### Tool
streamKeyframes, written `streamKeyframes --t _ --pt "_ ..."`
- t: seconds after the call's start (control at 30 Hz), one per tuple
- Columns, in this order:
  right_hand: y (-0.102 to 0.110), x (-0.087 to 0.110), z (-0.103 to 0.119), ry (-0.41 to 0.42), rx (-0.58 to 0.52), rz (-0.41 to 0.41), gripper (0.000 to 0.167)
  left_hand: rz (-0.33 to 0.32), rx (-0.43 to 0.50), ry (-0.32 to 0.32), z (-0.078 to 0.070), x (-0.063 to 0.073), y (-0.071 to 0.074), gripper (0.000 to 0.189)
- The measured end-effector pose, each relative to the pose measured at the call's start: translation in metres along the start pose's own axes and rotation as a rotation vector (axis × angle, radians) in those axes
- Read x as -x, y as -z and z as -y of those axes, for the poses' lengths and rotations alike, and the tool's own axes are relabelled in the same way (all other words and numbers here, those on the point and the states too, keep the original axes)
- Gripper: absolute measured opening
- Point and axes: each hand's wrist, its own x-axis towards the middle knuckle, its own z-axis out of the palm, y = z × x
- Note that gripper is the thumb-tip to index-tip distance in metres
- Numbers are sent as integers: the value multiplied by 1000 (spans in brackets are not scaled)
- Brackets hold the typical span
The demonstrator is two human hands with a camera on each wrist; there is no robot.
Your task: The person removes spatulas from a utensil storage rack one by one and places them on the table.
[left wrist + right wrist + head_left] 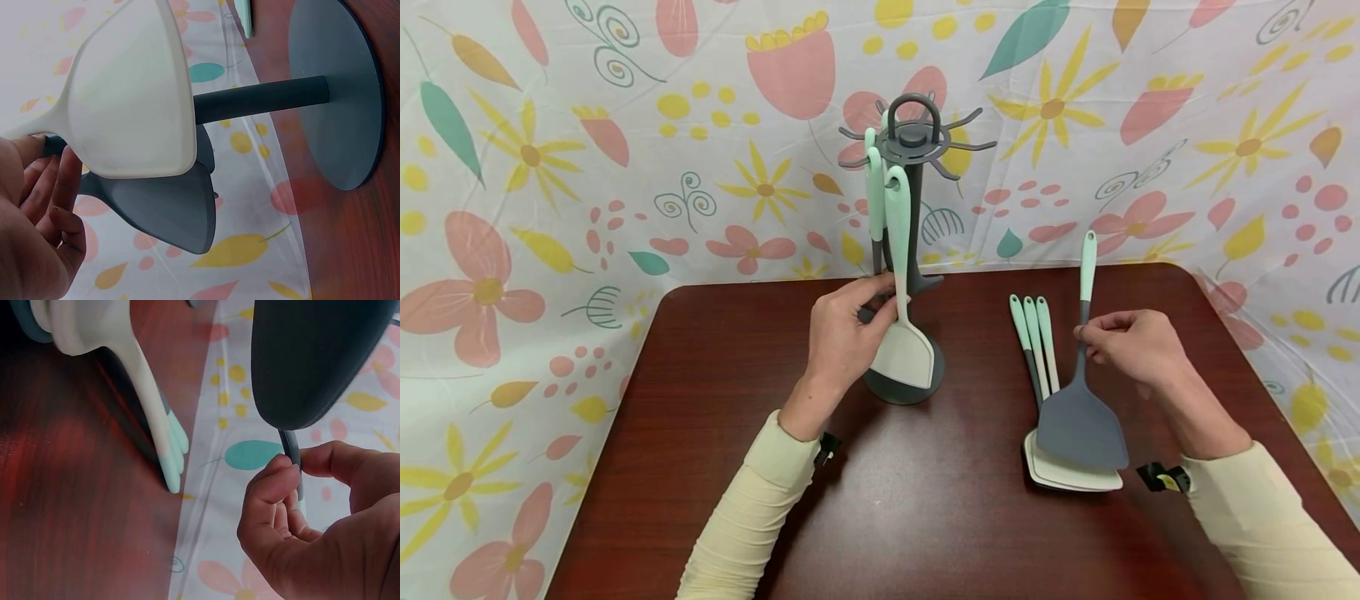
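Note:
A dark utensil stand (914,217) with a ring on top and several radiating hooks carries hanging mint-handled utensils. My left hand (844,329) holds the neck of a cream spatula (904,358) hanging at its front, with fingertips behind the neck. Behind that, a dark grey spatula (165,209) hangs close to the left fingers. My right hand (1138,342) pinches the stem of another grey spatula (1081,425), handle end upward. Its blade is over a stack of cream-headed utensils (1067,477) on the table.
Several mint handles (1032,321) of the stacked utensils point toward the table's back edge. The stand's round base (898,393) sits on the dark red wooden table (715,400). A floral cloth (700,150) hangs behind and beside the table.

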Motion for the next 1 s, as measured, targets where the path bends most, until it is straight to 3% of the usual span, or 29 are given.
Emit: streamKeyframes --t 0.5,0.8,1.0 --pt "-2 -13 -15 -65 2 131 52 -5 4 -7 1 0 0 18" --pt "-8 -19 -25 -74 -103 212 49 -5 3 -6 0 0 0 18" --pt "-12 -20 -29 -86 -116 236 47 -4 1 -5 0 0 0 17"
